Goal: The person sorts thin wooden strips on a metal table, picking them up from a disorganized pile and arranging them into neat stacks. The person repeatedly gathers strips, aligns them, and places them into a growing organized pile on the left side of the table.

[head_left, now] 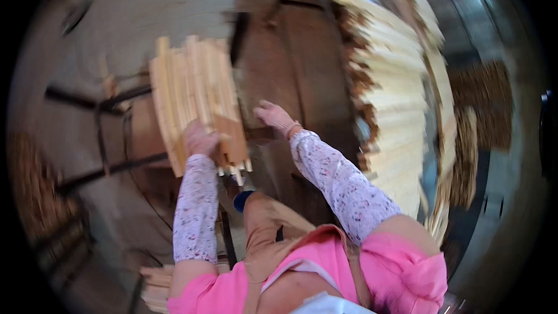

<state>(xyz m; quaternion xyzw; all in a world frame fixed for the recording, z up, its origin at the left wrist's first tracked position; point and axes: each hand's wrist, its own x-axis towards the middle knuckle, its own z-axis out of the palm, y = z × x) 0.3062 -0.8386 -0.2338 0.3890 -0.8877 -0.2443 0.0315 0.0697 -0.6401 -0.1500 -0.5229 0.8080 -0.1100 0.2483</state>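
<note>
My left hand [200,139] rests on the near part of a bundle of pale wooden strips [195,81]. The strips lie side by side, with a browner patch of wood [231,139] beside that hand. Motion blurs its fingers, and whether they grip any strip cannot be told. My right hand [276,117], in a pinkish glove, hovers over the brown surface just right of the bundle. Its fingers stretch out toward the strips, apart from them, and nothing shows in them. Patterned sleeve covers wrap both forearms.
A tall stack of pale wooden strips [395,93] stands on the right, its ragged ends facing a brown panel-like surface [311,58]. Dark metal frame bars [116,168] extend at left. More wood piles lie at far left [38,197] and far right [482,102].
</note>
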